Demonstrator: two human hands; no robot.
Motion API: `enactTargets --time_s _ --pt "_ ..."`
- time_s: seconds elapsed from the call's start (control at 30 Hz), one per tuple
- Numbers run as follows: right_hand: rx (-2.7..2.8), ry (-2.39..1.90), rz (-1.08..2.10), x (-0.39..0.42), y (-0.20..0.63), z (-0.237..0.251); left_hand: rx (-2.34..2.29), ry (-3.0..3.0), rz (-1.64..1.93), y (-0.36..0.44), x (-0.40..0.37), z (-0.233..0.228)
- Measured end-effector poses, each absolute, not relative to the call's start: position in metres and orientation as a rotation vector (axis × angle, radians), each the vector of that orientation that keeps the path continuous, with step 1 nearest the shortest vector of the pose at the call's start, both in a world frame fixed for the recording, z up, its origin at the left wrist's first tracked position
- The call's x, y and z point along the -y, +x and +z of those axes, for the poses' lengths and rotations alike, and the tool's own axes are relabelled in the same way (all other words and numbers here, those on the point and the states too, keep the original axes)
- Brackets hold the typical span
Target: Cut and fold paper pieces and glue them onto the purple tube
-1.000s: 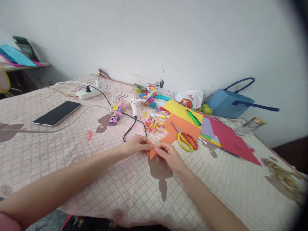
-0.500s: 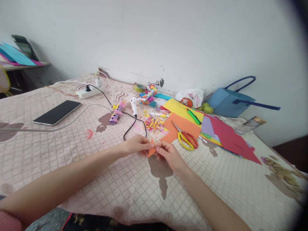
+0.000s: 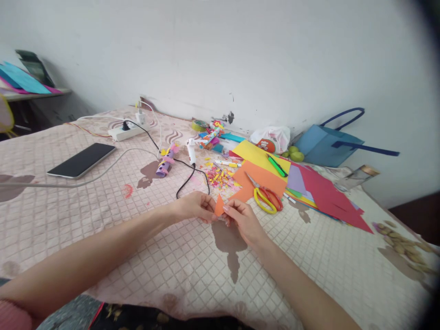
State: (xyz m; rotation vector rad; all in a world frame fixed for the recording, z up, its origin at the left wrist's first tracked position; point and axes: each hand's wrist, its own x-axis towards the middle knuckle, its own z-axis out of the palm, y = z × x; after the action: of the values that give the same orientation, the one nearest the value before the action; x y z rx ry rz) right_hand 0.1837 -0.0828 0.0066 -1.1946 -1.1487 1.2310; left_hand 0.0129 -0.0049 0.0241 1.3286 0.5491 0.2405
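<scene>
A small pointed piece of orange paper [image 3: 219, 206] is held upright between both hands, above the quilted cloth. My left hand [image 3: 196, 206] pinches its left lower edge. My right hand [image 3: 243, 219] grips the right side between thumb and fingers. Just beyond lies a larger orange sheet [image 3: 247, 170], with scissors [image 3: 266, 196] with yellow and red handles resting partly on it. Colourful paper scraps [image 3: 220, 178] are heaped behind my hands. To their left, a white glue gun [image 3: 191, 151] stands near a purple decorated paper tube [image 3: 166, 163].
Coloured sheets [image 3: 330, 195] and a green cutter [image 3: 277, 165] lie to the right. A blue bag [image 3: 330, 144], a jar [image 3: 359, 176] and several peanuts [image 3: 402, 245] are farther right. A tablet [image 3: 82, 160] and a power strip [image 3: 127, 131] with cables occupy the left.
The orange piece has turned in my fingers and now shows a fuller triangular face. My left fingers have shifted their hold slightly; the things on the cloth have stayed put.
</scene>
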Motion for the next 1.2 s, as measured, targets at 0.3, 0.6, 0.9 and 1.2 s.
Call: enactTargets --time_s 0.3,0.6,0.9,1.2 --pt "1.123 -1.211 1.256 0.083 0.186 0.008 -0.517 1.378 0.24 0.012 0.006 0.033" --pt "1.208 -1.189 1.316 0.085 0.183 0.003 -0.676 1.359 0.373 0.019 0.009 0.027" --pt "1.262 -1.213 1.389 0.087 0.179 0.006 -0.7 1.328 0.5 0.021 0.01 0.021" --pt "1.202 -1.201 1.244 0.085 0.182 0.003 -0.647 1.382 0.368 0.019 0.009 0.024"
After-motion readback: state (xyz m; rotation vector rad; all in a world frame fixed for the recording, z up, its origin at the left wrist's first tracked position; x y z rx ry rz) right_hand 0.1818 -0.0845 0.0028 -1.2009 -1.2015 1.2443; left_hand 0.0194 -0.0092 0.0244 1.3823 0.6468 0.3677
